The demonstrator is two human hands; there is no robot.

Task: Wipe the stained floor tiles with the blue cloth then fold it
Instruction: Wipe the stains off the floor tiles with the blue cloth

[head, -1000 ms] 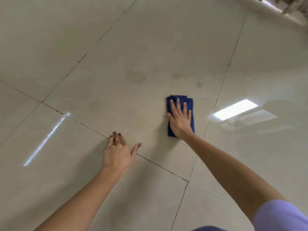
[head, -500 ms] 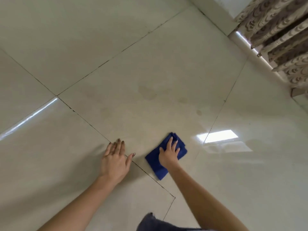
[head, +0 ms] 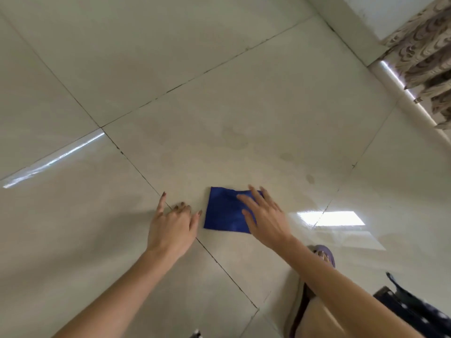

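Covering part of the blue cloth (head: pixel 224 212), the right hand (head: pixel 266 218) lies spread flat; left hand (head: pixel 170 228) rests loosely curled.

The one wide-angle view looks from the person's head forward and steeply down, close over the floor tiles (head: pixel 219 69), with the curtain (head: pixel 427 57) in its upper right corner.

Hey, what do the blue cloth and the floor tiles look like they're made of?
The blue cloth looks like soft matte fabric, perhaps microfibre: it lies flat with faint creases. The floor tiles look like glazed ceramic or porcelain: glossy, mirroring bright light.
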